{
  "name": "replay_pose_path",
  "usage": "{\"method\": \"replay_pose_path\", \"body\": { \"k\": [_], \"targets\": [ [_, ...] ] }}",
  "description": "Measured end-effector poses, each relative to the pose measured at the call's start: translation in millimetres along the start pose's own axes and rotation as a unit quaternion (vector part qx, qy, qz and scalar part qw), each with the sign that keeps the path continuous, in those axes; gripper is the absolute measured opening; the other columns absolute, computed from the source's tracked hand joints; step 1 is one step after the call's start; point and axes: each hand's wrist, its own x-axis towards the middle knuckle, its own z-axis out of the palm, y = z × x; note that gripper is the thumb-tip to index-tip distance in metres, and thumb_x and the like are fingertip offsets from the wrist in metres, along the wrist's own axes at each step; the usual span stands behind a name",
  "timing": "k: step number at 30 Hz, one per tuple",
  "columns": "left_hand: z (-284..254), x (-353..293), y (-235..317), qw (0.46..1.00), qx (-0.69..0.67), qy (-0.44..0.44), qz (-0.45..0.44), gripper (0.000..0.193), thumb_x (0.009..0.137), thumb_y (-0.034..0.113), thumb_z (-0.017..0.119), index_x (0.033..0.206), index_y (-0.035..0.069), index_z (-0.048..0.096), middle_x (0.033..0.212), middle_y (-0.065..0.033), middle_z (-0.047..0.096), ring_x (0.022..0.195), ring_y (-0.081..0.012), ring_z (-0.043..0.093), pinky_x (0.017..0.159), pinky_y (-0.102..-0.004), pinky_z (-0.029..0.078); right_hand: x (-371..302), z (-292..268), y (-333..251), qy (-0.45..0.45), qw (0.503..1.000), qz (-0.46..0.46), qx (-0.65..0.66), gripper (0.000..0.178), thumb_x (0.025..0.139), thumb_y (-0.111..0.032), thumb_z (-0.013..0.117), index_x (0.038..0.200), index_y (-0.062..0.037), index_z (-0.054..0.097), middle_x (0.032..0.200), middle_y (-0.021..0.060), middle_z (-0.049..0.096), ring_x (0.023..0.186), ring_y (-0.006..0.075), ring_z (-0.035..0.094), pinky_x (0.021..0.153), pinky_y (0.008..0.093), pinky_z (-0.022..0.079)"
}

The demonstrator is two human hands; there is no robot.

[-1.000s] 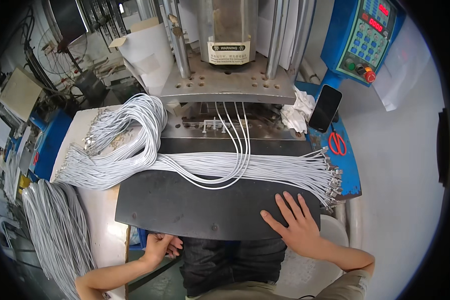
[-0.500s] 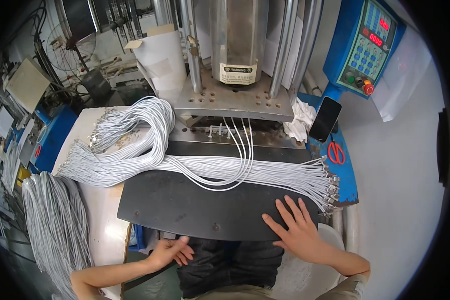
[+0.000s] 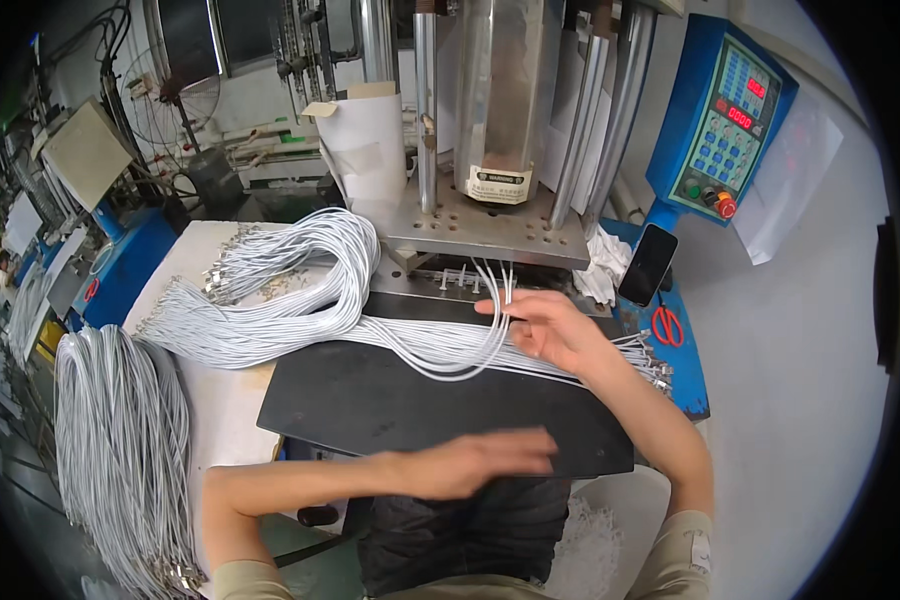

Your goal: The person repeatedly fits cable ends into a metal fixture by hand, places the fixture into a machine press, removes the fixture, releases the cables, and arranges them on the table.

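Note:
Several thin white cables hang in a loop from under the press's steel plate. My right hand is at these cables, its index finger reaching across them and the thumb apart below; I see no firm grip. Under the loop, a long bundle of white cables lies across the black board, metal connectors at its right end. My left hand is over the board's front edge, blurred, with fingers stretched to the right and nothing seen in it.
A hank of grey-white cables hangs off the left side of the white table. At right are a phone, red-handled scissors, a white rag and a blue control box. A white tub with scraps stands below.
My right hand has left the board's right side and gone up to the hanging cables. My left hand has moved right, along the front edge. The whole view has shifted slightly.

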Motion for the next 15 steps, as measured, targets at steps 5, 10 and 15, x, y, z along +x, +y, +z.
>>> {"method": "replay_pose_path", "body": {
  "k": [5,10,15],
  "targets": [
    [-114.0,-41.1,-15.3,0.855,0.491,0.101,-0.134,0.054,0.076,-0.005,0.063,0.129,0.002,0.062,0.125,-0.0216,0.062,0.132,-0.0400,0.051,0.123,-0.0495,0.034,-11.7,27.0,-15.7,-0.058,0.952,-0.135,-0.269,0.044,0.094,-0.014,0.067,0.130,0.0109,0.058,0.107,0.0148,0.074,0.070,0.0175,0.072,0.053,0.0297,0.056],
    [-150.9,-35.9,-36.2,0.778,0.611,0.035,-0.143,0.038,0.078,0.008,0.071,0.115,-0.001,0.067,0.090,-0.0128,0.061,0.103,-0.0311,0.060,0.120,-0.0510,0.039,77.1,17.4,21.0,0.231,0.603,-0.303,-0.701,0.032,0.099,-0.022,0.063,0.114,0.0054,0.071,0.076,0.0179,0.073,0.064,0.0206,0.072,0.057,0.0367,0.055],
    [-158.9,-51.8,-55.1,0.836,0.531,0.098,-0.100,0.027,0.082,0.008,0.074,0.108,0.003,0.068,0.087,-0.0102,0.052,0.094,-0.0296,0.059,0.119,-0.0516,0.040,72.4,24.6,23.9,0.242,0.656,-0.369,-0.613,0.028,0.099,-0.026,0.064,0.088,-0.0012,0.073,0.067,0.0170,0.069,0.060,0.0292,0.070,0.058,0.0398,0.054]
  ]
}}
